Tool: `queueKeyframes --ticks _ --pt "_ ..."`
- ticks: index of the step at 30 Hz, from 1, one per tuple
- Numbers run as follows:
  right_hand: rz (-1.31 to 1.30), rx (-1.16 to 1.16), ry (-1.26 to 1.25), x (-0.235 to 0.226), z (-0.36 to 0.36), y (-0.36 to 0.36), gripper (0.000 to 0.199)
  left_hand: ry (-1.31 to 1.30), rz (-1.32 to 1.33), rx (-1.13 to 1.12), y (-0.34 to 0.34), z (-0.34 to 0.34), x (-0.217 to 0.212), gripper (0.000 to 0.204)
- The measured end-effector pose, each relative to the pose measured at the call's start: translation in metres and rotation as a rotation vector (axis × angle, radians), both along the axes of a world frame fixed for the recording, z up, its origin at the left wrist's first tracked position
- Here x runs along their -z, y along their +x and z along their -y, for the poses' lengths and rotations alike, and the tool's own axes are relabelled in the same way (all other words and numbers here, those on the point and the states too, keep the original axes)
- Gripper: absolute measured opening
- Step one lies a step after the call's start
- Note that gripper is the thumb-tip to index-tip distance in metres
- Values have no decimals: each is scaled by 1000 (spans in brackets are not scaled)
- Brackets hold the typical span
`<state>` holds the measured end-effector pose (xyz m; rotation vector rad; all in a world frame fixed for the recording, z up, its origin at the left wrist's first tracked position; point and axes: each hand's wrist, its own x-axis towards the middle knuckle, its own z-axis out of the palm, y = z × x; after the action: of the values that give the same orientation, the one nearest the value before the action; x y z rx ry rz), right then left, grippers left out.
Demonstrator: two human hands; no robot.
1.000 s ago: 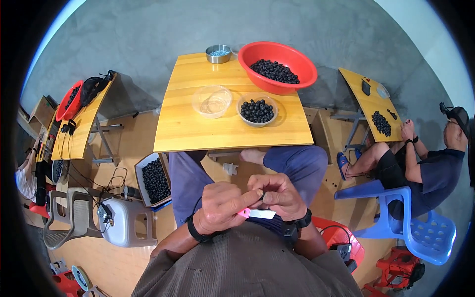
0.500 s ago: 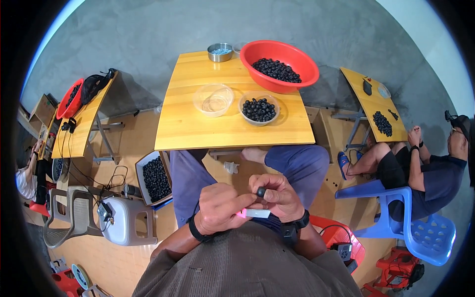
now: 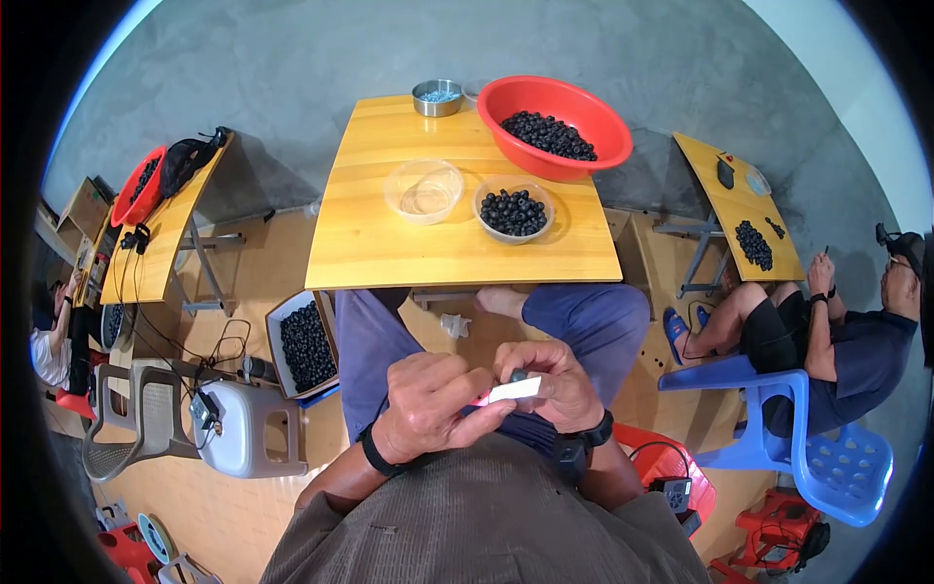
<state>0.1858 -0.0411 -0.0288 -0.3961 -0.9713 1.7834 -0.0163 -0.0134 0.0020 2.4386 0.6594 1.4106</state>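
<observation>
Over my lap, my left hand [image 3: 428, 404] is closed around a small knife [image 3: 514, 390] with a bright flat blade and a bit of pink at its grip. My right hand [image 3: 559, 391] pinches a small black round part [image 3: 519, 375] between thumb and fingers. The blade lies across the near side of the black part, hiding some of it; whether its edge touches cannot be made out. Ahead on the wooden table [image 3: 409, 258] stand a clear bowl [image 3: 512, 237] of similar black parts and another clear bowl [image 3: 425, 191] that looks bare inside.
A red basin [image 3: 608, 156] with more black parts and a steel bowl [image 3: 437, 104] of pale blue bits stand farther back. A carton [image 3: 275, 336] of black parts is on the floor at left. At right, a co-worker [image 3: 851, 321] sits on a blue chair [image 3: 778, 380].
The knife has moved up and right, from below the black part to across it. My left thumb now stretches out beneath the blade. The right hand keeps its pinch.
</observation>
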Motion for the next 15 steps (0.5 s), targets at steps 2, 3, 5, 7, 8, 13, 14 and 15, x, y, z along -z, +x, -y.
queueKeyframes --ticks 2,3,5,7,8,13,14,15 --pt "11 -4 0 0 0 3 33 -4 6 9 2 0 0 26" --pt "22 -7 0 0 0 4 34 -5 5 9 2 0 0 26" --pt "21 -7 -3 -1 0 4 34 -14 -16 12 2 0 -1 25" --pt "20 -7 -5 -1 -1 5 34 -32 -21 15 2 0 -1 24" --pt "23 -16 1 0 -1 7 34 -48 -24 16 3 1 -1 24" --pt "34 -32 1 1 1 8 30 -95 25 -3 3 -4 -1 22" --pt "50 -7 -1 -1 1 8 29 -116 40 -1 2 -5 0 21" --pt "67 18 -3 -2 1 7 28 -163 83 10 2 -4 -3 21"
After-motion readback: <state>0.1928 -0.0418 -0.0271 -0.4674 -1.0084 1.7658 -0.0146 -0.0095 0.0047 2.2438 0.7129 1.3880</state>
